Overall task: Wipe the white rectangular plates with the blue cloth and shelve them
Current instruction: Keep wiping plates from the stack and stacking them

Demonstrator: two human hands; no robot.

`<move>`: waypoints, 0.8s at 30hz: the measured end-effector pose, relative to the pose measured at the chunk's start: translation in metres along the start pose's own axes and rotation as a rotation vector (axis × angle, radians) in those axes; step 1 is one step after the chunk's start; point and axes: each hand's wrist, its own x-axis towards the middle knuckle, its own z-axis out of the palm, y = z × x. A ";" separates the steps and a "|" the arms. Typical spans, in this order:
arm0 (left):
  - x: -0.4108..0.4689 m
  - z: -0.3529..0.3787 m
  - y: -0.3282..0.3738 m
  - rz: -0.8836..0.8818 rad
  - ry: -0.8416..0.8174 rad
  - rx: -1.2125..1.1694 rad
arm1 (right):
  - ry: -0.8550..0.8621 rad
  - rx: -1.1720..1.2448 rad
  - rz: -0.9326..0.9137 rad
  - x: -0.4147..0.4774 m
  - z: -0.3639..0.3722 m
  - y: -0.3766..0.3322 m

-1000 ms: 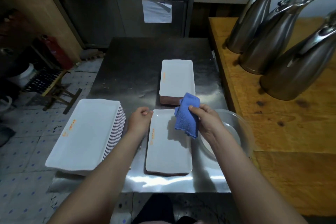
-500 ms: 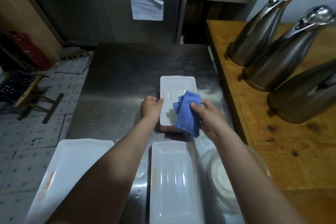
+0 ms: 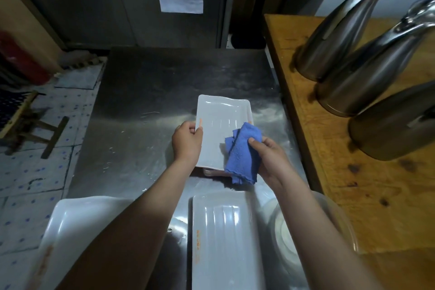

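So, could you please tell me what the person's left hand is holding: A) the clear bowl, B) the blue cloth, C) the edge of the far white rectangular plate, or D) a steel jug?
C: the left hand pinches the left edge of the far white rectangular plate, while the right hand holds the blue cloth.

Far plate (image 3: 221, 125): white, rect., ribbed well, orange mark on L rim. Sits atop a small stack mid-worktop (image 3: 146, 101), w/ left hand (image 3: 187, 141) gripping its L edge. Blue cloth (image 3: 242, 153): crumpled, pinched in right hand (image 3: 270, 155), over plate's near-R corner, hanging past near edge. 2nd plate (image 3: 223, 242), same type, lies lengthwise nearer. 3rd white stack (image 3: 77, 226) near-L, partly in view.
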 end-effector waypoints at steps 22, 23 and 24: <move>-0.065 -0.047 0.028 -0.177 -0.031 -0.338 | 0.005 -0.072 -0.186 -0.071 -0.020 -0.029; -0.071 -0.049 0.030 -0.182 -0.036 -0.369 | -0.033 -0.062 -0.203 -0.078 -0.017 -0.031; -0.078 -0.051 0.033 -0.190 -0.042 -0.391 | -0.079 -0.046 -0.208 -0.085 -0.013 -0.032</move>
